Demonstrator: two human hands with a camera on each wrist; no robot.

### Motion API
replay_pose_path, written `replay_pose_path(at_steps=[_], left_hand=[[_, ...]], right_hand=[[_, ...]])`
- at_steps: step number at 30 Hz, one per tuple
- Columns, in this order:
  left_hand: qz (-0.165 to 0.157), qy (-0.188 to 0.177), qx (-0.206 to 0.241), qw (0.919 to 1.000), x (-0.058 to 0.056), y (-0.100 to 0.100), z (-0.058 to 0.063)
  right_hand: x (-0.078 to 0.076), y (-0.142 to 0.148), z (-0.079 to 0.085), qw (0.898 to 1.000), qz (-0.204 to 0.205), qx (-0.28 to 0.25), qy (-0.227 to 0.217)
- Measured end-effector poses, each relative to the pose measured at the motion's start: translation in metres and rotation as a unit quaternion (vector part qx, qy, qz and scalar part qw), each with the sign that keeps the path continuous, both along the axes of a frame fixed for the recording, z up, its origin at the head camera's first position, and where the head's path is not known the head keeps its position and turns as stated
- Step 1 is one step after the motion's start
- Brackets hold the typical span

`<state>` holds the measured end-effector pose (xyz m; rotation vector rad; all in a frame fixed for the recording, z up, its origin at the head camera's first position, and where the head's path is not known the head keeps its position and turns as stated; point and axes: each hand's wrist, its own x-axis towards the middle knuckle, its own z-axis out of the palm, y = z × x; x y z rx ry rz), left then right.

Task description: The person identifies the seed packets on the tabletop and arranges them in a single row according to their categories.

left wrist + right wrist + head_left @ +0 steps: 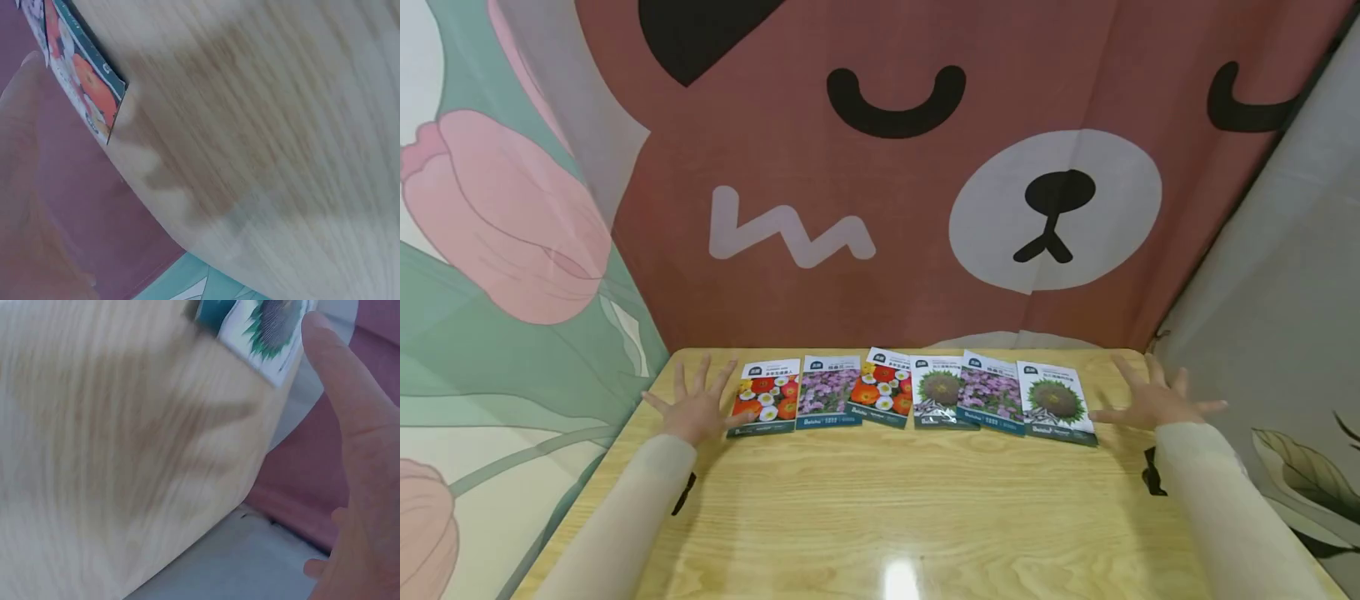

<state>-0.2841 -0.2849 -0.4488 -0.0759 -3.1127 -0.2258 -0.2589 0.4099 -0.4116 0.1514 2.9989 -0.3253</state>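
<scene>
Several flower seed packets stand out in a row along the far edge of the table, some overlapping. At the left end is a poppy packet (767, 396) with orange and white flowers, then a purple-flower packet (829, 390). A second poppy packet (883, 387), a green-rimmed sunflower packet (938, 387), another purple one (991, 390) and another sunflower packet (1056, 402) follow. My left hand (695, 411), fingers spread, is beside the left end, its thumb overlapping that packet in the head view. Beyond the right end my right hand (1161, 404) spreads its fingers too. Neither holds anything.
The pale wooden table (880, 500) reaches toward me, with a bright reflection at its near side. A red-brown bear-print curtain (880, 300) hangs behind it. Floral fabric (512, 358) hangs at the left and grey fabric (1292, 317) at the right.
</scene>
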Motion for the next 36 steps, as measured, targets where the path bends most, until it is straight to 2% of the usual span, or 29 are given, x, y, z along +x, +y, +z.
replay_pose_path(at_steps=[7, 10, 14, 19, 23, 30, 33, 36], left_hand=[[0.013, -0.042, 0.063, 0.9971, 0.001, -0.001, 0.008], [0.019, -0.057, 0.083, 0.9947, 0.002, 0.000, 0.011], [0.009, -0.079, 0.116, 0.9901, 0.007, 0.005, 0.012], [-0.001, -0.080, 0.164, 0.9832, 0.014, 0.018, 0.010], [-0.004, -0.057, 0.205, 0.9772, 0.015, 0.024, 0.004], [0.023, -0.029, 0.239, 0.9704, 0.013, 0.028, -0.006], [0.036, -0.027, 0.247, 0.9681, 0.013, 0.031, -0.006], [0.047, -0.029, 0.253, 0.9660, 0.014, 0.035, -0.006]], right_hand=[[-0.012, -0.041, 0.004, 0.999, 0.045, -0.025, 0.002], [-0.020, -0.061, -0.002, 0.997, 0.062, -0.041, 0.008], [-0.025, -0.092, -0.012, 0.995, 0.064, -0.077, 0.028], [-0.026, -0.136, -0.021, 0.988, 0.076, -0.109, 0.077], [-0.025, -0.168, -0.027, 0.975, 0.104, -0.153, 0.122], [-0.019, -0.222, -0.034, 0.940, 0.120, -0.270, 0.170], [-0.017, -0.246, -0.036, 0.925, 0.120, -0.313, 0.177], [-0.016, -0.268, -0.039, 0.915, 0.120, -0.353, 0.154]])
